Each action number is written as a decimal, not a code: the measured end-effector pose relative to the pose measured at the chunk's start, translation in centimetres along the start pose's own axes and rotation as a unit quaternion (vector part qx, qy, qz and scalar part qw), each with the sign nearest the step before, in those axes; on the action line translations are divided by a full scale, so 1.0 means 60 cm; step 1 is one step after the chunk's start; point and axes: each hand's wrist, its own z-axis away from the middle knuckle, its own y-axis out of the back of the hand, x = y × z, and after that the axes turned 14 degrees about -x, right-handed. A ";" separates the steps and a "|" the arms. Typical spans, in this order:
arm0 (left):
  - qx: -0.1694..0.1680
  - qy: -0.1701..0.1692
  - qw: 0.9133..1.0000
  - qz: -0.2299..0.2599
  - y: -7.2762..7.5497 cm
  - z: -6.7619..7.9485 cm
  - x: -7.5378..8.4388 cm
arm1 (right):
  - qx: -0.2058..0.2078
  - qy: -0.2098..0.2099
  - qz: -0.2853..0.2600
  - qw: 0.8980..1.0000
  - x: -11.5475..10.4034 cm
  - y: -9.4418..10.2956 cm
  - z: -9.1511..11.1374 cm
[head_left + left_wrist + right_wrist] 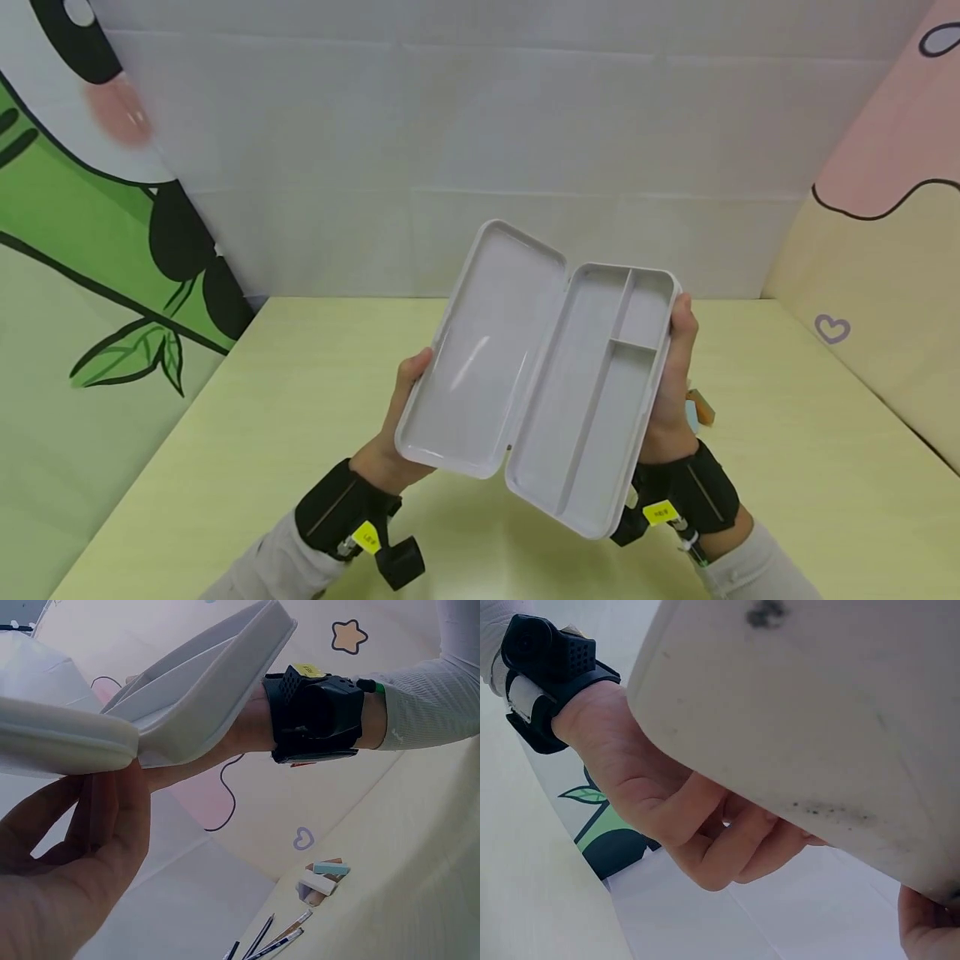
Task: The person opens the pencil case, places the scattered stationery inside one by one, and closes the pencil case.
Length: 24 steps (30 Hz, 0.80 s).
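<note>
A white plastic pencil case (480, 367) is held up over the table, its lid folded out to the left. The divided tray (562, 400) on the right has several compartments, with nothing lying in them. My left hand (393, 442) grips the lid's outer left edge, thumb at the rim and fingers underneath, as the left wrist view shows. My right hand (670, 400) holds the tray's outer right side, its fingers mostly hidden behind. Dark smudges mark the case's underside (817, 735) in the right wrist view.
On the light yellow table (300, 400), several small blocks, one of them light blue (331, 868), lie in a pile, partly hidden behind my right hand in the head view. Several pencils (277, 937) lie near them. A white wall (450, 125) stands behind, with printed panels at both sides.
</note>
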 end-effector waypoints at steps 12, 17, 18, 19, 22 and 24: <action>0.003 -0.001 0.999 0.039 -0.007 -0.001 0.004 | -0.040 -0.011 -0.040 0.998 -0.001 0.001 0.002; -0.015 0.004 0.998 0.068 -0.007 -0.004 0.004 | -0.059 -0.010 -0.072 0.996 -0.004 -0.001 0.000; -0.018 0.005 0.997 0.076 -0.007 -0.004 0.004 | -0.053 -0.012 -0.071 0.996 -0.004 -0.002 -0.001; -0.020 0.006 0.996 0.085 -0.007 -0.005 0.004 | -0.045 -0.012 -0.065 0.997 -0.004 -0.003 -0.002; -0.019 0.010 0.994 0.106 -0.006 -0.007 0.005 | -0.024 -0.014 -0.059 0.998 -0.005 -0.006 -0.005; -0.015 0.012 0.993 0.113 -0.007 -0.008 0.005 | 0.000 -0.024 -0.028 0.999 -0.005 -0.007 -0.006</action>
